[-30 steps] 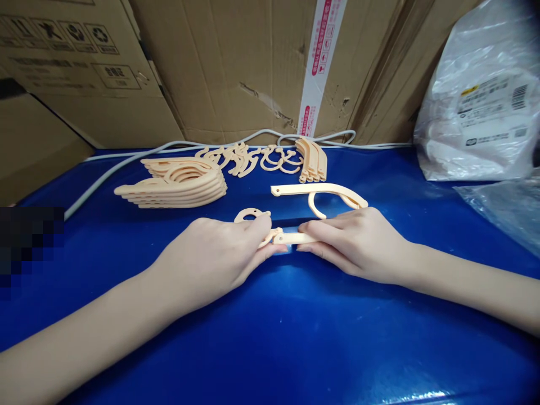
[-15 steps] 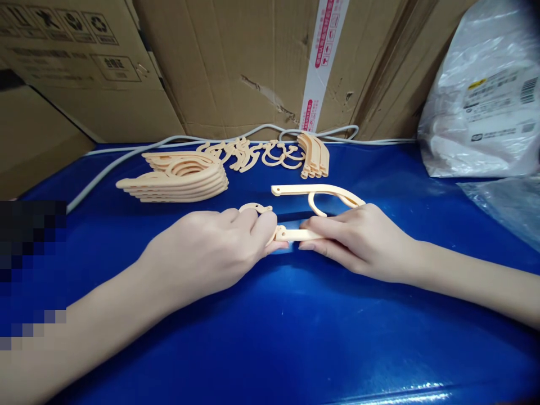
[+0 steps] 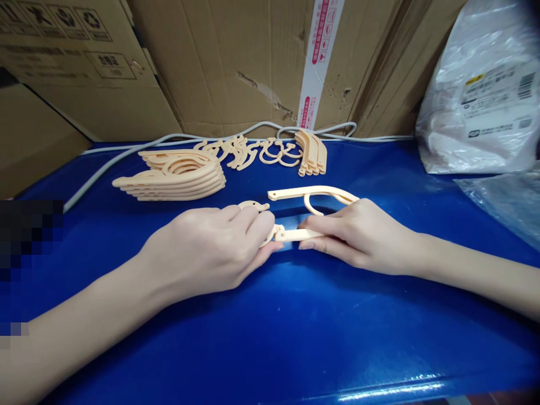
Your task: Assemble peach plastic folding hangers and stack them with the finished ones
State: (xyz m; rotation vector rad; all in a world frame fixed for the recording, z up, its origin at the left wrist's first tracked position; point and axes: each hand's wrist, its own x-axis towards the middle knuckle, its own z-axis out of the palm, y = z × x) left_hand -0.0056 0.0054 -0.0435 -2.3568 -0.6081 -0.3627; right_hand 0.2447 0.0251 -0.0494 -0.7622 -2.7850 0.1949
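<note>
Bar (image 3: 295, 235) and curved piece (image 3: 253, 205) meet above a blue table (image 3: 274, 337), one in each hand. The right hand (image 3: 363, 236) pinches the bar between thumb and fingers, its holed end pointing left; the left hand (image 3: 206, 247) is closed on the curved piece, hiding most of it, with a rounded tip showing just beyond the knuckles. The parts come together between the fingertips; whether they are locked cannot be told.

Just beyond the grip, a long arm (image 3: 291, 194) with a hook (image 3: 309, 205) beneath it runs behind the right hand; contact there cannot be made out. Farther off lie a stack of hangers (image 3: 189, 180) to the grip's left, loose hooks (image 3: 240, 153) straight beyond and a bundle of bars (image 3: 313, 152) slightly right.

Well to the right, beyond the grip, a bag (image 3: 447, 135) bears a printed label (image 3: 498, 95); its pale contents are too veiled to name. Flat plastic (image 3: 506, 202) lies nearer. Behind everything, cardboard boxes (image 3: 211, 67) show only their outer walls, their insides hidden, with a cable (image 3: 105, 166) along the base.
</note>
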